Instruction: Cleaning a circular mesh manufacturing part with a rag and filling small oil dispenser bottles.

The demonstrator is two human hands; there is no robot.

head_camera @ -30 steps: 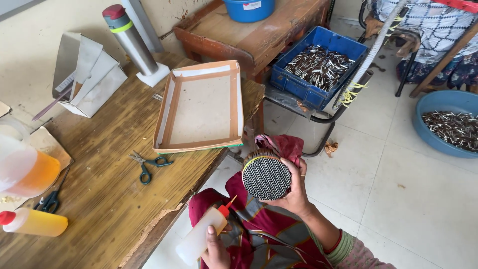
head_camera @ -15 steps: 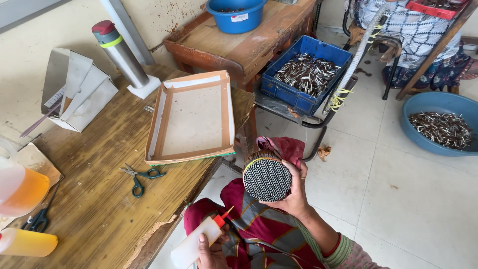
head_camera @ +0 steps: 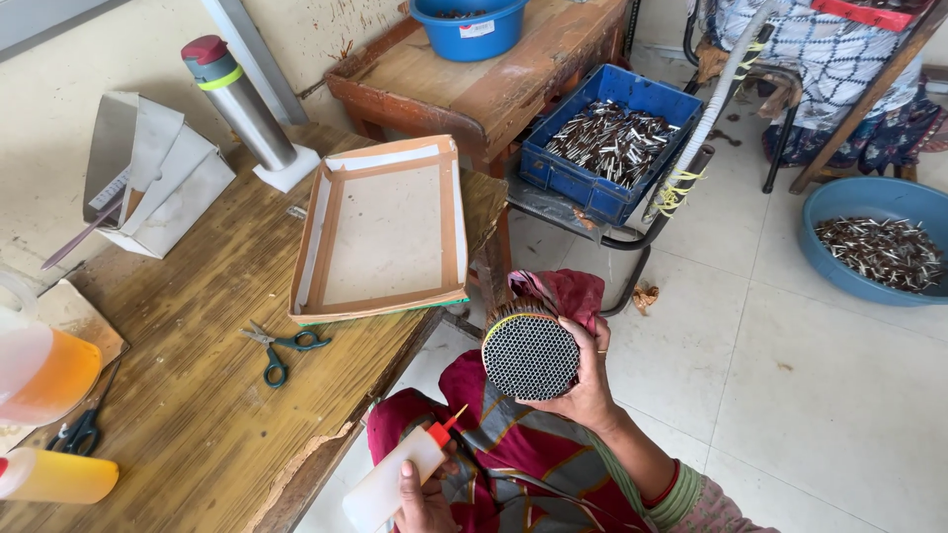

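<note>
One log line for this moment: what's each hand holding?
left hand: grips white squeeze bottle, red nozzle up | right hand: holds round tube bundle, honeycomb end toward camera | shallow cardboard tray on wooden table

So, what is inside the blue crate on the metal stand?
The blue crate holds a heap of thin, short tubes, dark with pale ends. They cover the bottom, so anything beneath them is hidden.

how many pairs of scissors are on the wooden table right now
2. One pair of scissors with green handles lies just below the cardboard tray. A second pair of scissors with dark handles lies near the table's left edge, by the orange bottles. Others may be hidden.
</note>
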